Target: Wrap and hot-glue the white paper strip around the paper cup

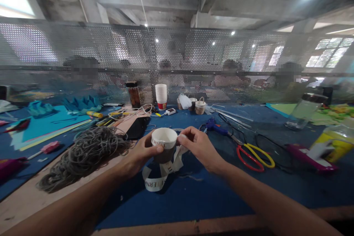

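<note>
A small paper cup (165,146) with a white rim and brown body is held above the blue table cover (210,195) in front of me. My left hand (146,151) grips its left side, thumb on the rim. On the cup's right, my right hand (198,145) pinches a white printed paper strip (162,176) against the rim. The strip's loose end curls down under the cup onto the cover.
A heap of grey rubber bands (85,155) lies to the left, red-and-yellow scissors (253,154) and a blue glue gun (214,125) to the right. Stacked white cups (161,95), small finished cups, a jar, coloured paper sheets and a perforated metal screen stand behind. People sit beyond the screen.
</note>
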